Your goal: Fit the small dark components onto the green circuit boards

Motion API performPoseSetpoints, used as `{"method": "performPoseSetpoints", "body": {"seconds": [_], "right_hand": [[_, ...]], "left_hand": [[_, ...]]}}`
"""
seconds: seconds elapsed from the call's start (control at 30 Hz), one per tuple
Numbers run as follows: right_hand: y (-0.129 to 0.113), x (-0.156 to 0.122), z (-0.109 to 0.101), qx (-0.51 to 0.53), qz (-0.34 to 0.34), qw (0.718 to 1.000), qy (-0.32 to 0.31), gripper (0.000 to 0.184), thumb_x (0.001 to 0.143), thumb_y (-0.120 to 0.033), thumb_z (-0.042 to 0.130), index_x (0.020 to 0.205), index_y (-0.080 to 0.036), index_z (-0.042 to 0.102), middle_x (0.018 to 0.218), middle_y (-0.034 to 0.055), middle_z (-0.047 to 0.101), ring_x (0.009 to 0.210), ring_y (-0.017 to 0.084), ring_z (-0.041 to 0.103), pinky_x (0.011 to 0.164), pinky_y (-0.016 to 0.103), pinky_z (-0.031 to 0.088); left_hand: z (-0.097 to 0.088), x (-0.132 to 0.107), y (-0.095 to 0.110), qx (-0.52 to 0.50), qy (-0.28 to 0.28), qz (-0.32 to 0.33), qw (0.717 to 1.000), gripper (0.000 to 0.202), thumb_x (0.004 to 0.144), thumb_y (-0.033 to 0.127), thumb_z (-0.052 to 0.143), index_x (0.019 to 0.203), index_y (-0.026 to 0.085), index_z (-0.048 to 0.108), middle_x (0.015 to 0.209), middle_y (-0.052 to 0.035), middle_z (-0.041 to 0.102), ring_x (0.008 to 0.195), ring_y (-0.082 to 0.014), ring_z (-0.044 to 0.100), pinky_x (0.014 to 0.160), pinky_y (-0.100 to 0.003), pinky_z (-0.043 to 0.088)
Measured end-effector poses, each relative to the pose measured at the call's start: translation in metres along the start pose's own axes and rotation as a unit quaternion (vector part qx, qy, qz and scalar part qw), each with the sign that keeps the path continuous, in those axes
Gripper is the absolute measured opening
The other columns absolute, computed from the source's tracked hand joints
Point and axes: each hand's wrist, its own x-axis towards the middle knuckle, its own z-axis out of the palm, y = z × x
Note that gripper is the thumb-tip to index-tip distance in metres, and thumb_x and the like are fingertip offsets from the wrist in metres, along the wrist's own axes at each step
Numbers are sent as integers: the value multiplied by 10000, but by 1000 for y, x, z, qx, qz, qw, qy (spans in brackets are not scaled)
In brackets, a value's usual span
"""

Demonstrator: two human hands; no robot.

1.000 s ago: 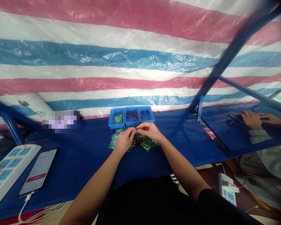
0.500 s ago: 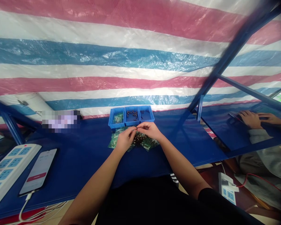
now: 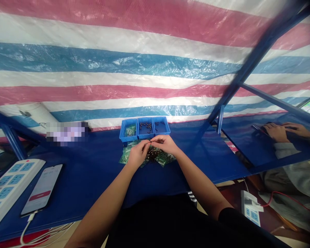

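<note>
My left hand and my right hand meet fingertip to fingertip over a pile of parts. Both are closed in a pinch, and what lies between the fingertips is too small to make out. Under and beside them are green circuit boards and a heap of small dark, brassy metal parts. Just beyond the hands stand joined blue bins: the left bin contains green boards, the middle bin several small metal parts, and the right bin a few dark pieces.
On the left of the blue table lie a phone on a white cable and a white power strip. A blue metal frame rises at the right. Beyond it, another person's hands rest over a neighbouring table.
Almost nothing differs. My hands stay pinched together in the same place, with at most a slight shift of the fingers.
</note>
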Motion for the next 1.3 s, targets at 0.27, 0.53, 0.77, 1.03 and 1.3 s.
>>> {"method": "performPoseSetpoints", "body": {"seconds": [0.27, 0.53, 0.77, 1.03, 1.3], "right_hand": [[5, 2, -1, 22, 1, 1000, 8, 304, 741, -410, 715, 922, -166, 724, 859, 62, 714, 761, 166, 649, 700, 291, 515], [5, 1, 1, 21, 0, 1000, 8, 323, 720, -409, 732, 934, -167, 716, 854, 57, 708, 740, 156, 643, 676, 281, 516], [6, 2, 0, 18, 0, 1000, 21, 304, 730, -410, 723, 906, -162, 719, 835, 58, 706, 689, 144, 626, 632, 268, 499], [8, 3, 0, 20, -1, 1000, 14, 308, 726, -419, 724, 902, -167, 718, 836, 59, 701, 716, 153, 626, 651, 279, 504], [4, 1, 1, 9, -2, 1000, -1, 319, 731, -419, 722, 924, -165, 709, 808, 49, 692, 689, 142, 617, 628, 267, 498]], "left_hand": [[3, -1, -1, -5, 39, 14, 999, 274, 921, 398, 492, 1076, 213, 624, 687, 16, 637, 568, -106, 580, 597, -208, 446], [0, 0, -2, 9, 6, 13, 1000, 265, 953, 380, 424, 1030, 222, 622, 771, 2, 676, 657, -125, 629, 616, -210, 453], [1, -1, -1, -12, 14, -8, 1000, 285, 932, 395, 474, 1127, 221, 587, 724, 18, 663, 597, -117, 614, 584, -211, 447], [1, 0, -2, -4, 24, 11, 1000, 247, 939, 370, 464, 1056, 218, 620, 826, -11, 696, 675, -127, 641, 631, -216, 469], [-1, -1, -1, -15, 4, 1, 1000, 246, 948, 380, 438, 1046, 223, 600, 789, 5, 668, 639, -121, 617, 615, -214, 455]]}}
